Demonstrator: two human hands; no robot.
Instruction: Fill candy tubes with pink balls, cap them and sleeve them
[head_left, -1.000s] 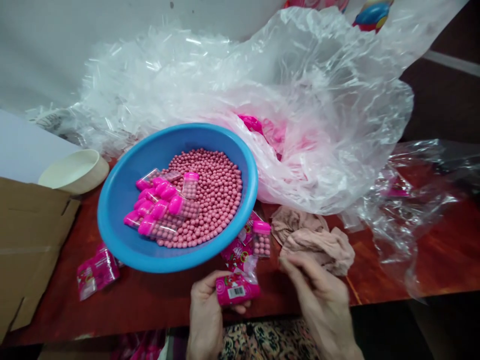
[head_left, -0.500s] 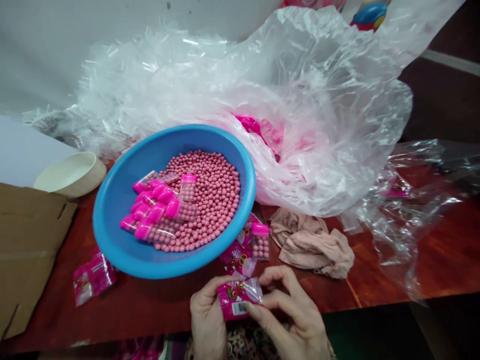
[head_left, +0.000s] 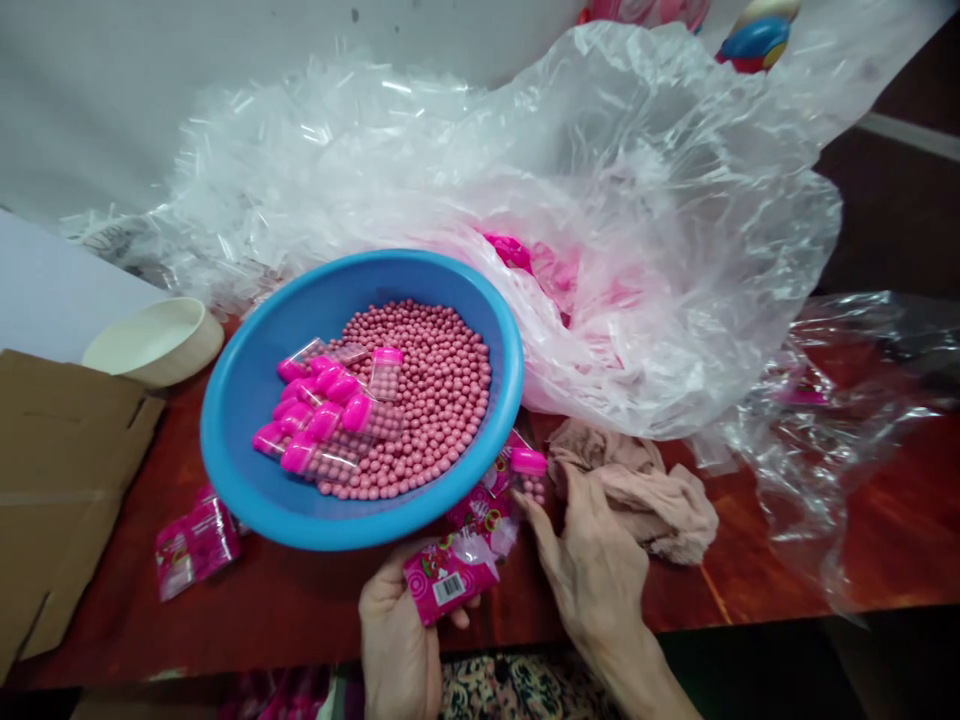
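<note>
In the head view, my left hand (head_left: 401, 625) grips a small pink printed packet (head_left: 450, 575) with a barcode and a clear end. My right hand (head_left: 596, 570) reaches forward, its thumb and fingers apart around a small clear tube with a pink cap (head_left: 528, 462). Pink balls show inside that tube, and I cannot tell whether the fingertips touch it. More pink packets (head_left: 480, 510) lie under and beside it. The blue basin (head_left: 360, 530) stands to the left, holding loose pink balls (head_left: 427, 400) and several capped tubes (head_left: 326, 420).
A crumpled beige cloth (head_left: 652, 490) lies beside my right hand. Clear plastic bags (head_left: 675, 200) and a heap of clear tubes (head_left: 300, 150) fill the back. At left are a white bowl (head_left: 161, 340), a cardboard box (head_left: 67, 500) and other pink packets (head_left: 196, 545).
My right hand has let go of the packet and moved forward to the capped tube beside the cloth. My left hand keeps the packet, shifted slightly left.
</note>
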